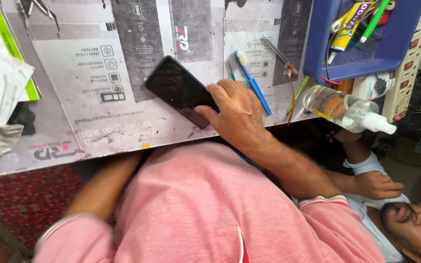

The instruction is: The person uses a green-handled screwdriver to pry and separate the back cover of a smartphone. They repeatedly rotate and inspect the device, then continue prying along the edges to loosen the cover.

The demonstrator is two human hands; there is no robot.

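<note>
The right hand lies over the near-right end of the dark phone, thumb on 1 edge and fingers wrapped over the other, clamped to steady it flat on the printed mat. The left forearm runs under the table edge, hiding that hand. A blue toothbrush and clear spray bottle lie just right, within reach.
</note>
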